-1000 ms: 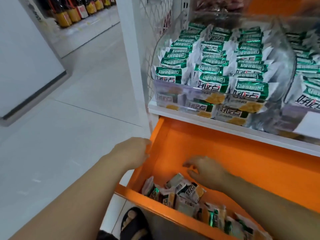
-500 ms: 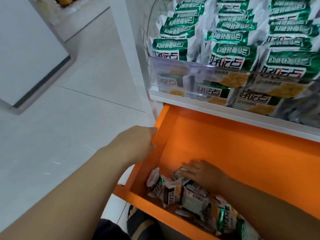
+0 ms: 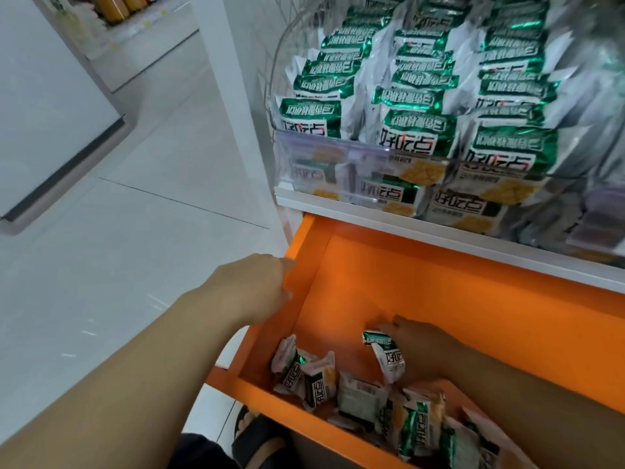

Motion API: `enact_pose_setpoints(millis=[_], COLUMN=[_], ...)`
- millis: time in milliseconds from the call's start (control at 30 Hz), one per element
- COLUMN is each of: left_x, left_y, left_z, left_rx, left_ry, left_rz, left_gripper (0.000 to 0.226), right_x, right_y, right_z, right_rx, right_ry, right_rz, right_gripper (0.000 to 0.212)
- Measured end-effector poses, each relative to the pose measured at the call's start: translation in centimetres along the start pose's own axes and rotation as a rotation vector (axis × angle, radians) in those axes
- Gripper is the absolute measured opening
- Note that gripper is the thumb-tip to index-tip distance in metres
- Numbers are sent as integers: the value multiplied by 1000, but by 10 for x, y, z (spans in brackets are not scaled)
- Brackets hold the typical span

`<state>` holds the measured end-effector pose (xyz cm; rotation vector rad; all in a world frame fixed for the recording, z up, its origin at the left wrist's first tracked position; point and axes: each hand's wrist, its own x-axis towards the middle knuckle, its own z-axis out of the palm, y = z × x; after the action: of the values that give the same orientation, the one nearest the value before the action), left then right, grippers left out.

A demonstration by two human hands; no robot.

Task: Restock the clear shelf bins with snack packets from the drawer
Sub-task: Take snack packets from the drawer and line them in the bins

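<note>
Right grip (image 3: 422, 350): clenched over one snack packet (image 3: 389, 359). Fingers curl across its right side; thumb hidden. The packet sits low in the orange drawer (image 3: 480, 299), mid-floor, tipped up off the bottom. Its long axis runs front to back, with the green header end toward the drawer's back wall and the crimped tail toward the person.

Loose packets (image 3: 324, 380) are heaped just beside it, along the drawer's front wall, left and right of the grip. They lie jumbled at mixed angles.

Left grip (image 3: 253, 286): against the drawer's left side wall (image 3: 304, 262), fingertips touching the top edge. Cannot tell whether it is hooked over the wall or just pressing. It holds no packet.

Key relation: the clear bin (image 3: 338, 154) lies above and behind the right grip, past the white shelf edge (image 3: 439, 233). It is well apart from the held packet. The stocked packets (image 3: 419, 130) stand there upright in rows, header up, faces forward, and the bin looks nearly full.

Judgement: the right grip is the one to carry, since it alone is loaded. The left grip is nearer the bin's left column but is busy steadying the drawer. The move needs a lift up and over the bin's clear front lip, turning the header end upward to match the rows.

Pale floor tiles (image 3: 135, 265) lie to the left. A sandalled foot (image 3: 257, 438) shows below the drawer.
</note>
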<state>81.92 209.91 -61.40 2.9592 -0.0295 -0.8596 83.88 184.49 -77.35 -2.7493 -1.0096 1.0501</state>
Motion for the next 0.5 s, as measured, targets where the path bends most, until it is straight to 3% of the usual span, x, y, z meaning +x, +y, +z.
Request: enact_pose_setpoints(millis=[200,333,500], left_x=[-9,-23,-56], left_y=[25,58,104], left_z=[-13,-20,-40], left_rx=[-39,-116,-280], left_ry=[17,-26,45], left_rz=[141,280,465], left_gripper=[55,58,51], right_x=[-71,-129,-200], right_y=[-24,-40,-51], right_z=[-54,-91,-123], right_rx=[60,122,159], right_ry=[111,253,385], right_rz=[7,6,76], right_gripper=[95,71,70])
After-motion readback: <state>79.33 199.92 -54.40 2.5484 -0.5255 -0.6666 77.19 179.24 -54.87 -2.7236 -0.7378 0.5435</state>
